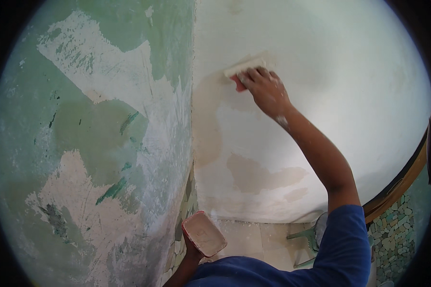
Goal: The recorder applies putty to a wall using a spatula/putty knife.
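Note:
My right hand is stretched up to the pale wall and closed round a putty knife with a red handle. The broad blade, coated in whitish paste, lies against the wall at a slight tilt. White smears mark my fingers and wrist. Low down, my left hand grips a red-rimmed rectangular tub by its side. Smooth beige putty fills much of it. Damp-looking tan patches show on the wall below my right hand.
A green wall with white filler patches and scratches meets the pale wall in a corner at left. Behind my right arm stands a green plastic stool or chair on the tiled floor. At right are a curved wooden edge and stone-patterned tiling.

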Demonstrator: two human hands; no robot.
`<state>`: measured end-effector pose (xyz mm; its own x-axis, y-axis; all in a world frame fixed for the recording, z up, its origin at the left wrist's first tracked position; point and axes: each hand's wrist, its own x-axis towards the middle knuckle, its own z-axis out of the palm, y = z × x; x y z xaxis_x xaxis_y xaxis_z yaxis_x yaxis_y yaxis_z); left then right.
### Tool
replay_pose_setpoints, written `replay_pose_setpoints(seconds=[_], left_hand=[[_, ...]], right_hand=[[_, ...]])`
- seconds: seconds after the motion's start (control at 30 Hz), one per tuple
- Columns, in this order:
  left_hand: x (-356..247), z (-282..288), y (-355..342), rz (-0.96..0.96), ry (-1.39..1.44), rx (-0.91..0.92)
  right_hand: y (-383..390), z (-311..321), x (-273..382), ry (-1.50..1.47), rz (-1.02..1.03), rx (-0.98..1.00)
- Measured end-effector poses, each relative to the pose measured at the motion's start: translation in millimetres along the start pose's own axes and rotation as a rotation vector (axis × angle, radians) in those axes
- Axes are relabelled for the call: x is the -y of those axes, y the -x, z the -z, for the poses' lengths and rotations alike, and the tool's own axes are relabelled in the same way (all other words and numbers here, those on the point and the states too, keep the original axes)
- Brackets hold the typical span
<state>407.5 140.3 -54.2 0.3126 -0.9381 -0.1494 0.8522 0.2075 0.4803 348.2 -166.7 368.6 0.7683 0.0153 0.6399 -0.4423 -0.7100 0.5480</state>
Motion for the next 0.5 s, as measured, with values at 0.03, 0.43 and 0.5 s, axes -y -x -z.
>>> replay_pose_setpoints(seconds=[0.03, 0.43, 0.5], left_hand=[[-1.8, -11.1, 3.1, 0.013, 0.053, 0.014], [-9.4, -7.7, 13.9, -0.023, 0.093, -0.004], [-8.2, -8.7, 10.3, -0.032, 0.045, -0.009]], right_hand=[[-7.5, -4.4, -8.3, 0.037, -0.032, 0.042], [92.3, -39.1, 2.6, 0.068, 0.097, 0.338], [80.3, -26.5, -11.4, 0.062, 0.096, 0.192]])
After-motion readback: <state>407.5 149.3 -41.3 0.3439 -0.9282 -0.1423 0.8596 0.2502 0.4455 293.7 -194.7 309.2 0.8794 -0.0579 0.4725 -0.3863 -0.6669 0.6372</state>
